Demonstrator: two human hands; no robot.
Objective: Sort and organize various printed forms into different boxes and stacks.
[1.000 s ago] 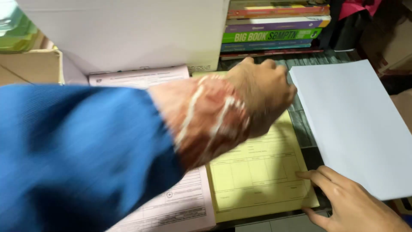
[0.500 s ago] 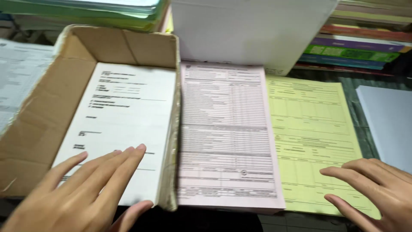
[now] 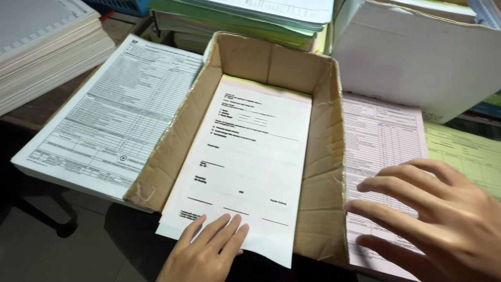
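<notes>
An open brown cardboard box (image 3: 172,151) holds a stack of white printed sheets (image 3: 245,151), with pink and yellow paper edges showing at its far end. My left hand (image 3: 206,250) lies flat on the near edge of the top white sheet, fingers together. My right hand (image 3: 433,219) hovers with spread fingers over the pink form stack (image 3: 381,136) to the right of the box, holding nothing.
A white form stack (image 3: 109,115) lies left of the box. A thick cream paper pile (image 3: 42,52) sits at far left. Green and white stacks (image 3: 235,21) stand behind the box, a white carton (image 3: 417,57) at back right, yellow forms (image 3: 464,151) at right.
The view swung left, so the box now sits in the middle. My left hand slid to the sheet's near edge. My right hand moved from the yellow forms to above the pink ones.
</notes>
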